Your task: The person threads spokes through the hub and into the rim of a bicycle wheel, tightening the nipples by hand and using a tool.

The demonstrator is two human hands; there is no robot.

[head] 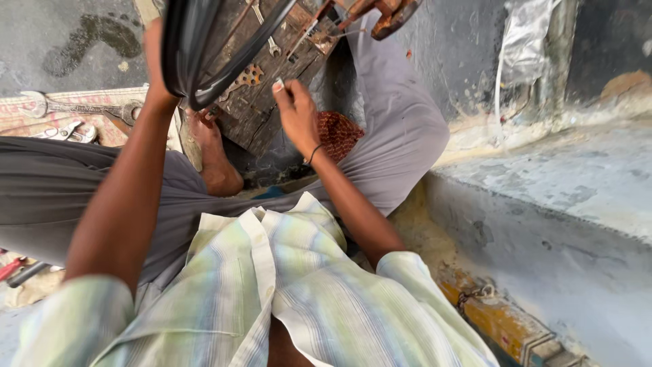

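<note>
Tyre point(204, 47), black, curved and glossy, hangs at the top, over a dark wooden box point(261, 88). Left hand point(157, 61) is behind the tyre, gripping its rim; its fingers are hidden. Right hand point(295, 112), just right of the tyre, pinches a small pale bit point(278, 84) between narrow fingers. Spanner point(75, 107) lies on the mat point(27, 119), left.

Black tyre point(204, 61), grey trousers point(401, 129), pale green-and-blue striped shirt point(319, 299), dark red patterned cloth point(339, 132).
</note>
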